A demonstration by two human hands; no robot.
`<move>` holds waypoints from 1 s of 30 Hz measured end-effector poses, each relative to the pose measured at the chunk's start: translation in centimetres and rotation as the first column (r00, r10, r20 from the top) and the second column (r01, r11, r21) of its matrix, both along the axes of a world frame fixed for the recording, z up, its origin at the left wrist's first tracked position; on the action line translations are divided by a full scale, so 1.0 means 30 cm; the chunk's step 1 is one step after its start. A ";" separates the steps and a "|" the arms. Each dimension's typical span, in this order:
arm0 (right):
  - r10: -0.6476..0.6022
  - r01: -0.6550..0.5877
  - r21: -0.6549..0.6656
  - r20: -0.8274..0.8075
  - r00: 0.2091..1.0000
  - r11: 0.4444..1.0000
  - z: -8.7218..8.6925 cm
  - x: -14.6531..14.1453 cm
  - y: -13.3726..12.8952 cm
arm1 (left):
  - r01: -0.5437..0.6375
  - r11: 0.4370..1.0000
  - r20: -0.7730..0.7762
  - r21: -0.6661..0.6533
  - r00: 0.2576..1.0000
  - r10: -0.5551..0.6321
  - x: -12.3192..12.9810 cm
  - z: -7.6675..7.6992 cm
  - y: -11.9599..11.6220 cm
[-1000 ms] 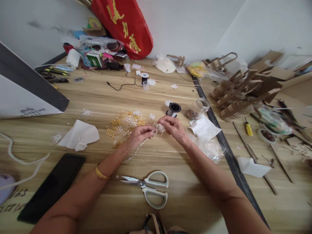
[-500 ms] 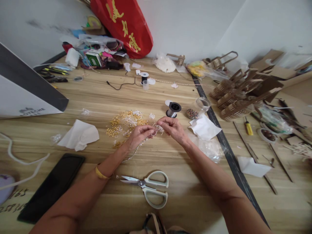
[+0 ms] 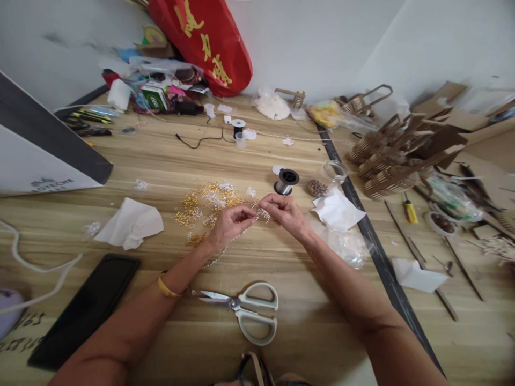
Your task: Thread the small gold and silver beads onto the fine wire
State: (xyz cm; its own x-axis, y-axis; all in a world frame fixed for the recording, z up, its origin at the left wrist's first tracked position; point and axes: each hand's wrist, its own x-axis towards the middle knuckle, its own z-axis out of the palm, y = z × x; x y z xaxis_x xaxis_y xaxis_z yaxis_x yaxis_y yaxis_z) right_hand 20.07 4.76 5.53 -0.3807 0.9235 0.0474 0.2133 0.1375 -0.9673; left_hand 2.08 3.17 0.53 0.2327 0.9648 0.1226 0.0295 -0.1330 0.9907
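My left hand [image 3: 233, 225] pinches with thumb and forefinger at the end of a thin beaded strand [image 3: 219, 260], which trails down beneath the palm toward the wrist. Facing it, my right hand [image 3: 284, 212] is closed in a pinch; whatever is between its fingertips is too small to make out. The fingertips of both hands almost meet. Small silver-white pieces [image 3: 263, 214] lie on the table under them. A heap of gold and silver jewellery findings [image 3: 197, 203] spreads left of my left hand. White-handled scissors [image 3: 257, 313] lie open nearer my body.
A wire spool [image 3: 286, 181] stands beyond my right hand, with a bead jar [image 3: 328, 179] lying to its right. White paper [image 3: 131, 222] and a black phone [image 3: 84, 311] are on the left. Small woven baskets [image 3: 390, 155] crowd the right; a red bag [image 3: 205, 48] leans at the back.
My left fingers have shifted slightly and straightened a little, and the dark reddish bit at their tips no longer shows. My right hand stays nearly in place.
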 end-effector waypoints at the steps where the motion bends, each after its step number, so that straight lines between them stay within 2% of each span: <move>1: -0.004 0.004 -0.012 0.001 1.000 1.000 0.001 -0.001 -0.002 | -0.015 1.000 -0.012 0.009 1.000 0.015 0.001 -0.004 -0.001; 7: -0.038 0.038 -0.045 -0.005 0.999 0.998 -0.001 0.001 -0.002 | -0.011 0.999 -0.043 0.041 0.999 0.013 -0.001 -0.023 0.000; 12: -0.070 0.068 -0.044 -0.037 0.997 0.997 -0.012 0.007 0.007 | 0.045 0.998 -0.045 0.040 0.998 -0.043 -0.006 -0.006 -0.003; 18: -0.071 0.070 -0.040 -0.036 0.997 0.997 -0.019 0.011 0.009 | 0.046 0.992 -0.086 0.115 0.996 -0.036 -0.018 -0.001 0.006; 25: -0.063 0.060 -0.036 -0.067 0.996 0.998 -0.027 0.011 0.011 | 0.064 0.989 -0.028 0.135 0.998 -0.061 -0.020 -0.024 0.016; 30: -0.061 0.059 -0.033 -0.064 0.996 0.998 -0.023 0.010 0.007 | 0.055 0.991 -0.007 0.119 0.998 -0.055 -0.017 -0.008 0.014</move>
State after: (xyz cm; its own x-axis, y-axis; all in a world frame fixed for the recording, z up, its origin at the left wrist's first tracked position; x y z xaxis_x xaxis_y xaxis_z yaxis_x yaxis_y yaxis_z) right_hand 20.38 4.97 4.85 -0.3215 0.9460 0.0411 0.1573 0.0961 -0.9829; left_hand 1.58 3.59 0.27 0.2859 0.9290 0.2350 0.0226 -0.2517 0.9676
